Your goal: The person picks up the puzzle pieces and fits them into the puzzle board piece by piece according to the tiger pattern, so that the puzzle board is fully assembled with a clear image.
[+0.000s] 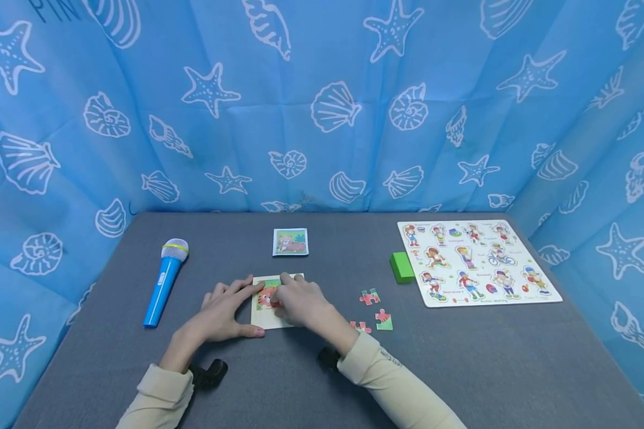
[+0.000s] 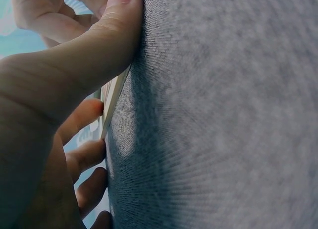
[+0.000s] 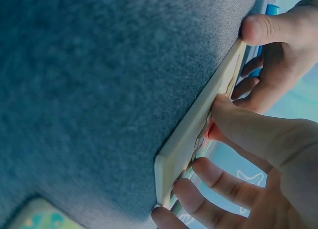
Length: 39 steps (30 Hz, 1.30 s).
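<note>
Mid-frame, the puzzle board (image 1: 268, 320) was touched by the spread left hand (image 1: 219, 313) and half-curled right hand (image 1: 302, 301), whose grip could not be told.

Head view: light soft, fairly even, no strong glare; seems to come from above. Curtain (image 1: 300, 143) beyond the hands bright blue, faint fold shading; its prints stretched toward the outer edges. Table (image 1: 461, 369) matte, darker. Soft shadows on the cloth between the forearms, beside both sleeves (image 1: 158, 396). Lettering on the white board (image 1: 536, 299), right of the hands, small and soft.

Left wrist view: left hand (image 1: 220, 313) dim against pale background; dark shadow band on cloth alongside; weave crisp there, blurred farther off.

Right wrist view: bluish cast; cloth dark, smeared away from right hand (image 1: 303, 301); tray edge (image 3: 198, 114) clearer.
</note>
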Motion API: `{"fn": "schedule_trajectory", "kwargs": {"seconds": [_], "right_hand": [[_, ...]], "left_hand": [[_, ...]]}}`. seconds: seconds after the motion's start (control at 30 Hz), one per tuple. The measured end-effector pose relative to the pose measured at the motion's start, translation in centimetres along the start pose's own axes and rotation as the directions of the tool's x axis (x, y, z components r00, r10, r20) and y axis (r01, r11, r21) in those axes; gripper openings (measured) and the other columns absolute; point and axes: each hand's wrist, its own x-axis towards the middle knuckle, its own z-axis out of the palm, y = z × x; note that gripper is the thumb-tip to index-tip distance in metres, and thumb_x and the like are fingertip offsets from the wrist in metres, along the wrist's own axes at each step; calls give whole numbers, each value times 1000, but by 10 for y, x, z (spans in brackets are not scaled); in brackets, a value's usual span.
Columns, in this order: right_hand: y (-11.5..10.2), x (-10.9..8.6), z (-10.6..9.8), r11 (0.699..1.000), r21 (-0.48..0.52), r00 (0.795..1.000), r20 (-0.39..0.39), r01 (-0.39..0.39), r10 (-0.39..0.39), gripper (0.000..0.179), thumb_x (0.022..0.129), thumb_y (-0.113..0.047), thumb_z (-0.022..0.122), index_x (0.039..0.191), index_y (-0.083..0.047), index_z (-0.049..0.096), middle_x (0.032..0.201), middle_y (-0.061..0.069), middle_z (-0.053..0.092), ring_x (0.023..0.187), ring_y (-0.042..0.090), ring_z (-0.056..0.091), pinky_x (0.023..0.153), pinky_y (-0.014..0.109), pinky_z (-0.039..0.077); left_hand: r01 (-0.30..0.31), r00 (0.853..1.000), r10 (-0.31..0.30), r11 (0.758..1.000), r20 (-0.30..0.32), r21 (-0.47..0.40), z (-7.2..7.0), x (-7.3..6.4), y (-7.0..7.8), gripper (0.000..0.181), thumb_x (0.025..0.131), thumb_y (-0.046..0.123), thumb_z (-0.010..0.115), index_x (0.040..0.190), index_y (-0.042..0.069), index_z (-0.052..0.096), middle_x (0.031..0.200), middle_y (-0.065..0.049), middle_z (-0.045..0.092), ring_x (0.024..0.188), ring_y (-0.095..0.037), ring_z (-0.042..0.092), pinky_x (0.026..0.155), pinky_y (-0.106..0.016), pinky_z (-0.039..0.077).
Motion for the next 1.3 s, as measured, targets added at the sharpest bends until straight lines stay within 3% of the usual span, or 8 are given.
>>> {"fn": "schedule_trajectory", "kwargs": {"seconds": [0.83,1.17,1.3], "right_hand": [[2,-1,3,999,-40,1000,0,6,-6,25,99,-33,69,122,-28,76,121,4,63,105,21,60,71,36,54],[5,-4,3,999,-33,999,-31,34,-35,25,97,-32,72,120,-27,76,117,2,65,100,19,61,68,34,52],[8,-6,2,999,-1,998,-48,41,-41,31,95,-32,74,125,-26,74,115,2,66,91,16,60,63,30,48]], "left_hand": [[-17,1000,17,1000,-5,6,2,0,-2,99,76,68,78,158,25,41,165,-15,35,110,-27,42,83,-43,33],[-11,1000,11,1000,1,10,2,1,-2,99,77,68,78,158,25,41,166,-14,35,110,-27,42,84,-42,33],[-17,1000,17,1000,8,6,1,0,-1,99,77,68,77,158,25,40,166,-14,34,110,-27,42,84,-42,33]]}}
